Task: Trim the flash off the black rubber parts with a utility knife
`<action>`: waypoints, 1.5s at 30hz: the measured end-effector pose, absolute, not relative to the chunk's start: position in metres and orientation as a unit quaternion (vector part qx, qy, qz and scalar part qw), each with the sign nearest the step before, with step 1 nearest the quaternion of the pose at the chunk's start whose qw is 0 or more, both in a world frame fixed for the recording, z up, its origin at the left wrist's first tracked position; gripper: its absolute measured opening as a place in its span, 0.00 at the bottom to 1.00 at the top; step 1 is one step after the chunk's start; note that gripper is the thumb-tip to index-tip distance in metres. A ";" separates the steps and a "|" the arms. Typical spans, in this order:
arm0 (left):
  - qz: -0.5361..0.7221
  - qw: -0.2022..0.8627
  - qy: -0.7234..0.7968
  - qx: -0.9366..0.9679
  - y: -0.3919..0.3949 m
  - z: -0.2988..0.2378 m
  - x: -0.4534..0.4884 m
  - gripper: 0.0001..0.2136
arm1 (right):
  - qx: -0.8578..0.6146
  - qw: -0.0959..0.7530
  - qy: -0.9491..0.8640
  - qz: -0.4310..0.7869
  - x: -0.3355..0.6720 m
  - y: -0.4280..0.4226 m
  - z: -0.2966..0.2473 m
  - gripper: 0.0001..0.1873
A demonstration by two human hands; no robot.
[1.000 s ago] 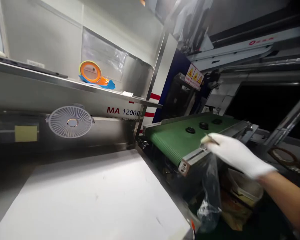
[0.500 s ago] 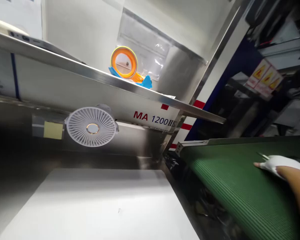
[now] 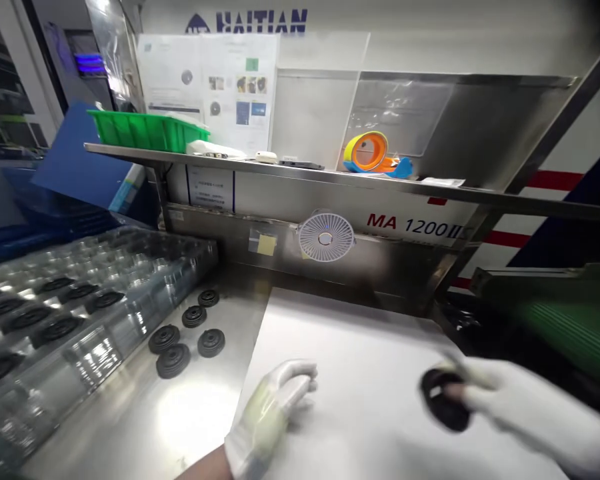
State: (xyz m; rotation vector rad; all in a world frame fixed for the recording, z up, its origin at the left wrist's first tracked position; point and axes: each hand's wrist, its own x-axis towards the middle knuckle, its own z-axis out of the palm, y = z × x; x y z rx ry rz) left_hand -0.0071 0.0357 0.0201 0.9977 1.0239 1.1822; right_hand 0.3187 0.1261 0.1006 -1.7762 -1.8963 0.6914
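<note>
My right hand (image 3: pixel 495 393), in a white glove with a bare fingertip showing, grips a black round ridged part (image 3: pixel 445 400) above the white sheet (image 3: pixel 360 360). A thin grey tool (image 3: pixel 455 363) sticks out from the same hand, too blurred to name. My left hand (image 3: pixel 273 410), gloved in white, hovers over the sheet's left side with fingers curved and parted, nothing visible in it. On the metal table to its left lie several black round ridged parts (image 3: pixel 173 360), apart from the hand.
Clear plastic trays (image 3: pixel 100 347), holding more black parts, fill the left. A small white fan (image 3: pixel 327 237) is at the back wall. Above it runs a metal shelf (image 3: pixel 260 165) with a green bin (image 3: pixel 150 132) and orange tape roll (image 3: pixel 370 151). A green conveyor belt (image 3: pixel 575 333) stands at right.
The view has swung left, bringing the trays and table parts into sight. My right hand has come from over the conveyor to the white sheet with a black part; my left hand has appeared.
</note>
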 end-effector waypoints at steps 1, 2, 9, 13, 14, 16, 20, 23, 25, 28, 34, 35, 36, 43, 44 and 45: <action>0.518 0.672 0.400 0.346 0.032 0.018 0.004 0.22 | -0.607 0.171 -0.694 0.346 0.281 0.101 0.092 0.04; 0.506 0.739 0.358 0.265 0.027 0.015 0.015 0.23 | -0.564 0.130 -0.695 0.427 0.246 0.080 0.084 0.04; 0.483 0.849 0.212 -0.018 -0.009 0.006 0.016 0.13 | -0.488 0.229 -0.750 0.383 0.147 0.020 0.058 0.08; 0.544 0.802 0.243 -0.029 -0.014 0.004 -0.012 0.09 | -0.513 0.264 -0.740 0.345 0.168 -0.001 0.051 0.13; 0.558 0.790 0.251 -0.031 -0.013 0.003 -0.016 0.08 | -0.521 0.253 -0.733 0.355 0.173 -0.007 0.046 0.14; 0.575 0.777 0.253 -0.042 -0.011 0.001 -0.021 0.06 | -0.524 0.236 -0.716 0.396 0.178 -0.020 0.034 0.14; 0.597 0.762 0.248 -0.035 -0.009 0.002 -0.013 0.06 | -0.523 0.244 -0.725 0.377 0.171 -0.041 0.016 0.15; 0.607 0.759 0.235 -0.026 -0.010 0.005 -0.001 0.05 | -0.546 0.250 -0.748 0.284 0.159 -0.049 0.013 0.15; 0.608 0.756 0.240 -0.036 -0.011 0.008 0.007 0.03 | -0.562 0.243 -0.756 0.229 0.153 -0.051 0.013 0.15; 0.613 0.747 0.255 -0.039 -0.014 0.013 0.015 0.03 | -0.576 0.238 -0.762 0.177 0.149 -0.052 0.011 0.15; 0.659 0.704 0.263 -0.029 -0.017 0.021 0.022 0.04 | -0.583 0.255 -0.759 0.135 0.146 -0.056 0.006 0.14; 0.665 0.697 0.268 -0.022 -0.017 0.022 0.023 0.04 | -0.583 0.256 -0.760 0.132 0.145 -0.058 0.005 0.14; 0.670 0.691 0.270 -0.014 -0.016 0.021 0.023 0.04 | -0.583 0.256 -0.761 0.129 0.143 -0.059 0.003 0.14; 0.706 0.660 0.256 -0.011 -0.010 0.018 0.027 0.06 | -0.598 0.262 -0.748 0.121 0.125 -0.067 -0.005 0.14; 0.708 0.655 0.264 -0.001 -0.011 0.018 0.026 0.08 | -0.596 0.265 -0.748 0.122 0.125 -0.066 -0.004 0.14; 0.700 0.662 0.268 0.012 -0.011 0.017 0.025 0.10 | -0.592 0.269 -0.749 0.124 0.126 -0.065 -0.003 0.13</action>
